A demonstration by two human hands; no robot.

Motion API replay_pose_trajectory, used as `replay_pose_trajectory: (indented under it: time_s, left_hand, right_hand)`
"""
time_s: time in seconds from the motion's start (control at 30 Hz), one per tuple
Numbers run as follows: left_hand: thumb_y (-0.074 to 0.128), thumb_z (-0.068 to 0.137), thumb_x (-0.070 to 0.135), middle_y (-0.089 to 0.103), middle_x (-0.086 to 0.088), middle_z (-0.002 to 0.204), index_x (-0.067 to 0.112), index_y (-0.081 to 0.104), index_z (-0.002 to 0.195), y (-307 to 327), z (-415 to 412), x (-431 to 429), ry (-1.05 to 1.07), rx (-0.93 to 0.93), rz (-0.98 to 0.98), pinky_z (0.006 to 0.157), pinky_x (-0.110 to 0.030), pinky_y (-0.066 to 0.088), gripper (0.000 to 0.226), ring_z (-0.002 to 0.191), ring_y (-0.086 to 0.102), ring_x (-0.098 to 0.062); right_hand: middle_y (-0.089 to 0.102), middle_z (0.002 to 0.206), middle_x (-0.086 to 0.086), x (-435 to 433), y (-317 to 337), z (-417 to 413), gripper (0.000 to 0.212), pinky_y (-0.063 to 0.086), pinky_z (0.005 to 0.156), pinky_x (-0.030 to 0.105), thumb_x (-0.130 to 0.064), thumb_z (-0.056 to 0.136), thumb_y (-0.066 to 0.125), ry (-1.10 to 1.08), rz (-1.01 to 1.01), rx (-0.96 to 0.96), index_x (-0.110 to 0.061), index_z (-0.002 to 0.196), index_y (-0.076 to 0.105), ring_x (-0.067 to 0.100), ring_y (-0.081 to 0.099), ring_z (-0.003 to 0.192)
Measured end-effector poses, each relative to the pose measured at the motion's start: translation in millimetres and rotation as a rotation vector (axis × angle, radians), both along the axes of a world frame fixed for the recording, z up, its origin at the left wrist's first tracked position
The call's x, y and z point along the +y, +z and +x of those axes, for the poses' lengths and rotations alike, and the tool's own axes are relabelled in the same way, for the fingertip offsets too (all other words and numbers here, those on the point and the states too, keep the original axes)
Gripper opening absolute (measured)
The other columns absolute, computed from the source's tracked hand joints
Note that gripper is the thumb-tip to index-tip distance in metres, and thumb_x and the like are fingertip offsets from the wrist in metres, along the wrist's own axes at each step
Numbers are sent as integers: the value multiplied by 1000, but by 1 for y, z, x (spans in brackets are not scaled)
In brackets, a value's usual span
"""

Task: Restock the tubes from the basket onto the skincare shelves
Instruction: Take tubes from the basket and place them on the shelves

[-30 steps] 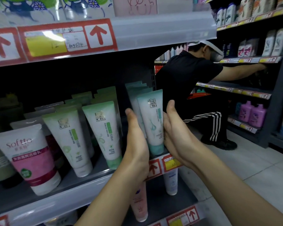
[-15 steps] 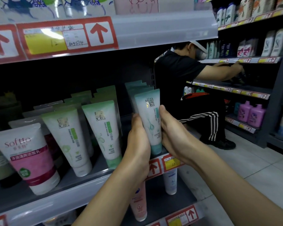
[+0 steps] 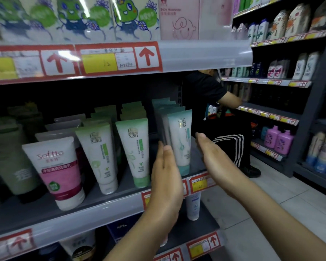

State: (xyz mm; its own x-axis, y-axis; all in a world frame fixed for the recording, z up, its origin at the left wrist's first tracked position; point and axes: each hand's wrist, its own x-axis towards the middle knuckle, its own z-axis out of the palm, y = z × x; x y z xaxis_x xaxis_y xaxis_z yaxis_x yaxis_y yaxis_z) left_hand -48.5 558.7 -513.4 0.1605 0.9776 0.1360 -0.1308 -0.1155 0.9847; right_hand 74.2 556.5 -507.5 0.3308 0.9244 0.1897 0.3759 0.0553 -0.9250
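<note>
A row of teal-capped white tubes (image 3: 181,140) stands cap-down at the right end of the middle skincare shelf (image 3: 83,217). My left hand (image 3: 166,178) is flat and upright against the left side of the front teal tube, holding nothing. To the right of the tube, my right hand (image 3: 215,159) is flat with a gap between its palm and the tube. Left of the teal row stand two rows of green-capped tubes (image 3: 134,151) and a pink Softto tube (image 3: 58,170). No basket is visible near me.
A person in a black shirt (image 3: 205,91) crouches in the aisle just beyond the shelf end, reaching into the right-hand shelving (image 3: 271,113). Boxed goods fill the shelf above (image 3: 120,57). More tubes (image 3: 193,206) hang on the lower shelf. Tiled floor lies at the right.
My right hand has drawn away from the teal tube to the right, and both hands have loosened from pressing the row. The view has tilted up, and the other person has leaned farther behind the shelf.
</note>
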Motion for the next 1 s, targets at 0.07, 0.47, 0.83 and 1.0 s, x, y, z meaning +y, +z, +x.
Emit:
replay_pose_trajectory:
  time_s: [0.07,0.47,0.83,1.0]
  left_hand:
    - [27,99,53,31,29,146,45,27,147,-5,-16,-17,-47,25,0,108,-19,28,49,130,31,11]
    - [52,94,24,65,27,99,43,61,112,-11,-142,-31,207,297,129,79,-22,50,27,92,63,-1]
    - [53,87,25,50,8,136,37,27,149,-12,-123,-8,-86,515,25,91,-43,52,68,103,64,-23]
    - [51,73,28,58,41,97,63,45,122,-12,-122,-3,-143,391,-41,81,-46,57,61,87,68,-19]
  right_hand:
    - [30,157,-10,-18,2,-4,55,16,112,22,-50,102,21,-77,21,-125,-27,151,29,6,24,144]
    - [61,101,-19,-59,5,-88,32,39,68,-3,-33,94,53,-222,195,-362,-28,125,55,-13,54,89]
    - [64,109,-12,-4,-26,-114,41,39,61,12,-33,88,68,-164,56,-372,-27,125,51,4,59,79]
    - [57,90,-29,-1,-31,-112,26,37,56,1,-28,90,65,-145,80,-412,-42,103,48,-13,52,68]
